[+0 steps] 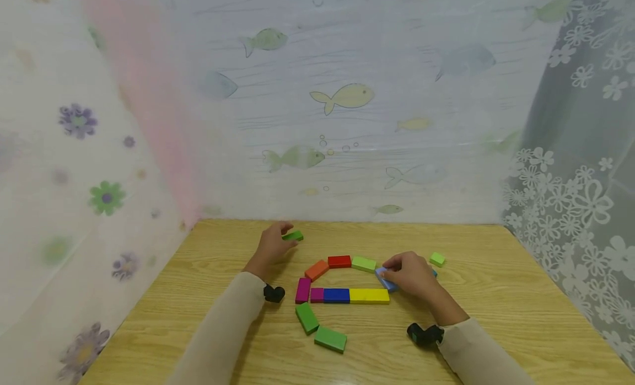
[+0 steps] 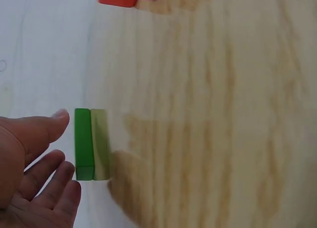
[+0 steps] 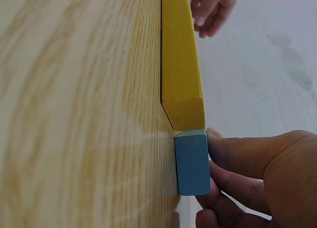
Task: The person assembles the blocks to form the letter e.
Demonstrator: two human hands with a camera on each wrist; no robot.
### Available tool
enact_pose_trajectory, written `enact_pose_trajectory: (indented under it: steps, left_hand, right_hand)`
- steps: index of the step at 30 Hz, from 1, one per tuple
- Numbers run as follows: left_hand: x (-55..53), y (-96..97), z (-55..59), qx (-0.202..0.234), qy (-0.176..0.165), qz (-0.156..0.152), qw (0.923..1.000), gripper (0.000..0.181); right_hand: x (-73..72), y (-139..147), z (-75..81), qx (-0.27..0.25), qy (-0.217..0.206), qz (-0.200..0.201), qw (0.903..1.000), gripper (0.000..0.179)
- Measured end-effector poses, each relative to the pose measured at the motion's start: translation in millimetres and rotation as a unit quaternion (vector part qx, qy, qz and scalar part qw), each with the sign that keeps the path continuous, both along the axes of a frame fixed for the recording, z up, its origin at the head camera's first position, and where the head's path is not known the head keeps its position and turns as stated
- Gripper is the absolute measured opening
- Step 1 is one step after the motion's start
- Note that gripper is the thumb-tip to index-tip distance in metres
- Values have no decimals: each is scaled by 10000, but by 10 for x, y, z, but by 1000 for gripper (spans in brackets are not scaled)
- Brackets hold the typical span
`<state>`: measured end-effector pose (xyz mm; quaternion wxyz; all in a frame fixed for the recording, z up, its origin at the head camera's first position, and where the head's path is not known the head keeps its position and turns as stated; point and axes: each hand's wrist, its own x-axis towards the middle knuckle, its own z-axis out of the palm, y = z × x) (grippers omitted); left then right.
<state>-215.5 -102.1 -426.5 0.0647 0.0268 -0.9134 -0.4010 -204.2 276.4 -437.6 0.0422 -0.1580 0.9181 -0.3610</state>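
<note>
My left hand (image 1: 274, 246) is beside a green block (image 1: 294, 236) near the table's back edge. In the left wrist view its thumb and fingers are spread along one side of that block, with a gap between. My right hand (image 1: 410, 273) pinches a light blue block (image 1: 385, 281) at the right end of a curve of blocks, its thumb at the block's side in the right wrist view. A light green block (image 1: 364, 263) lies just left of it in the curve. The yellow block (image 1: 369, 296) ends close to the blue one.
The curve runs on through a red block (image 1: 339, 262), an orange block (image 1: 317, 270), a magenta block (image 1: 303, 290) and two green blocks (image 1: 331, 339). A small magenta block and a dark blue block (image 1: 337, 295) join the yellow one. A small lime block (image 1: 437, 258) lies at right.
</note>
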Motion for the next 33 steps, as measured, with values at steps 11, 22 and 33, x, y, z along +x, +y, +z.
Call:
enact_pose_trajectory:
  steps: [11,22,33]
  left_hand:
    - [-24,18,-45,-370,31,423,9984,52]
    - [-23,43,-17,-505,95,637,9966,42]
    - [-22,45,-9,-418,314,727,9960,34]
  right_hand:
    - [-9,9,-28,2,-50,-4,10000,23]
    - [-17,3,-23,44,-40,-40,10000,23]
    - [-7,0,-5,18,-26,-26,10000,22]
